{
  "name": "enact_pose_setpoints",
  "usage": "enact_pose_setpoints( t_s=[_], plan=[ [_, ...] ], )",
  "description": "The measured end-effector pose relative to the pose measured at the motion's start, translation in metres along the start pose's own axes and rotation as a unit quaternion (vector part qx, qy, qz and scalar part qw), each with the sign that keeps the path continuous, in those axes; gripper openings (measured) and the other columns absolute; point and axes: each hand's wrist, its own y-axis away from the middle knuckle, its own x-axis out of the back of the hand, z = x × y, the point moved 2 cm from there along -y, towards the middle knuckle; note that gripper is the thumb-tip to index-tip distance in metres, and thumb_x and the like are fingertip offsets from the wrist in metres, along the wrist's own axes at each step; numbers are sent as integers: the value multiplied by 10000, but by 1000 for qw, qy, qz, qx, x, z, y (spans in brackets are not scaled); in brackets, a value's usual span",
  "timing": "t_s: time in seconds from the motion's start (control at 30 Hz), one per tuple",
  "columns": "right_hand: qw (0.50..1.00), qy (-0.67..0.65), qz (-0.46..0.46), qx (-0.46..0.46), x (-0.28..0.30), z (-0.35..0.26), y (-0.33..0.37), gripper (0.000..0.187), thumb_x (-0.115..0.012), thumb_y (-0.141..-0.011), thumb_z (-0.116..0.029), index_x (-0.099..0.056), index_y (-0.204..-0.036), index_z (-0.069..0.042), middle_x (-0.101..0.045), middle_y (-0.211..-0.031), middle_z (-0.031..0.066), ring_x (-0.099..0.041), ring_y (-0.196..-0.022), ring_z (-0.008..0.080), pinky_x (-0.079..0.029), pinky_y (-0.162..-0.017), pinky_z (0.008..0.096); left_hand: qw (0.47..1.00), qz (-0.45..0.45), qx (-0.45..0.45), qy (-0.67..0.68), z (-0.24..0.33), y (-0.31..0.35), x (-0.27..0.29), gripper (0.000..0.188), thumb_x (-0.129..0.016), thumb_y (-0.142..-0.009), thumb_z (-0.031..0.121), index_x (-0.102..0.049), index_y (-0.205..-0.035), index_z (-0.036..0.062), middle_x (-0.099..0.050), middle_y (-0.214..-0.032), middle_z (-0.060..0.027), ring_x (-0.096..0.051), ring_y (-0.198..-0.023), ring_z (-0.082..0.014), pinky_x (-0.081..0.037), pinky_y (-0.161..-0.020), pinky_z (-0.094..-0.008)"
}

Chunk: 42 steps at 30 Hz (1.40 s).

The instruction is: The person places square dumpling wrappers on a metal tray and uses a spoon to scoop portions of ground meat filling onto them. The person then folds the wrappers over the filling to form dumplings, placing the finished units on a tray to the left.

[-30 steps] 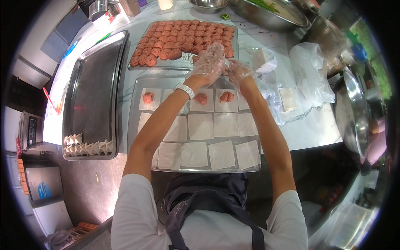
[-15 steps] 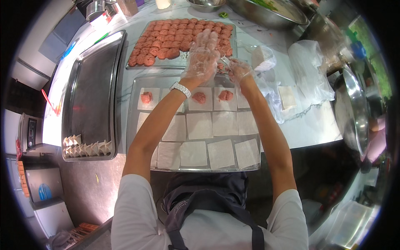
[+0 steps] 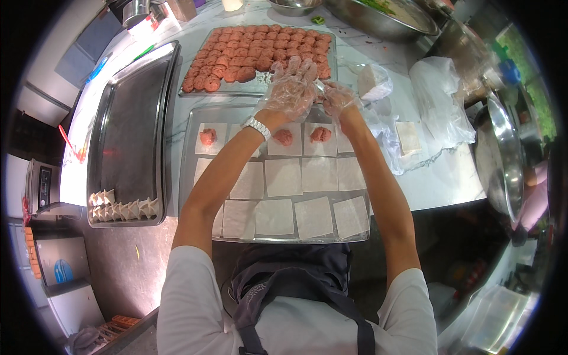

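Note:
My left hand [image 3: 291,92], in a clear plastic glove, is open with its fingers stretched out over the near edge of a tray of pink meat portions [image 3: 248,53]. Close beside it, my right hand [image 3: 339,99], gloved too, is closed on a small shiny metal utensil [image 3: 320,86] whose exact kind is mostly hidden. Below my wrists lies a metal tray [image 3: 186,177] set with rows of square dough wrappers [image 3: 283,178]. Small meat dabs [image 3: 283,138] show on three wrappers in the far row; my forearms cover some others.
At left, a long dark baking tray [image 3: 133,136] holds folded dumplings [image 3: 124,210] at its near end. Right of my hands are a wrapped white block [image 3: 374,83], plastic bags [image 3: 438,97] and a loose wrapper stack [image 3: 408,138]. Metal bowls [image 3: 384,21] stand at the back.
My left hand has drawn back a little toward me from over the meat tray, its fingers now more spread. My right hand has barely moved.

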Motion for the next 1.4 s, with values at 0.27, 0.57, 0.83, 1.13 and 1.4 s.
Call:
enact_pose_setpoints(
  t_s=[0.27, 0.57, 0.83, 1.13, 1.4],
  plan=[
    [999, -11, 29, -14, -13, -4, 3, 258, -519, -903, -167, -559, -1094, 1, -548, -718, -13, -418, -522, 41, -335, -448, 190, 995, 59, -71, -43, -6, 3, -11, 551, -374, -923, 302, -275, -1422, 90, -245, -1476, -148, -182, -1376, -343, -118, -1078, -578],
    [999, -10, 26, -27, 8, 8, -4, 299, -535, -898, -153, -529, -1161, -12, -564, -789, 10, -443, -552, 49, -357, -468, 197, 989, 126, -73, 22, -12, 11, -9, 593, -486, -880, 275, -277, -1434, 258, -176, -1480, -210, -159, -1371, -393, -115, -1034, -651],
    [1000, 15, -1, 1, 0, 2, 2, 201, -519, -907, -166, -596, -1035, -30, -581, -793, 4, -481, -612, 72, -369, -521, 208, 994, 101, -32, -17, -7, 0, -10, 448, -335, -945, 306, -369, -1390, 259, -151, -1492, -207, -148, -1372, -399, -98, -1030, -657],
    [999, 31, 13, 4, -5, 2, 4, 291, -504, -913, -174, -535, -1128, 19, -523, -710, -21, -388, -503, 30, -290, -435, 183, 994, 81, 71, 34, -22, -10, -24, 417, -334, -912, 356, -546, -1219, 170, -189, -1480, -229, -130, -1384, -390, -78, -1040, -657],
    [984, 153, 17, 85, 64, 56, -44, 321, -472, -946, -200, -459, -1234, -60, -521, -760, 0, -384, -490, 60, -313, -430, 197, 998, -15, 53, -3, -25, -3, -28, 399, -335, -919, 347, -526, -1225, 173, -195, -1471, -248, -151, -1368, -437, -123, -1023, -673]
  ],
)
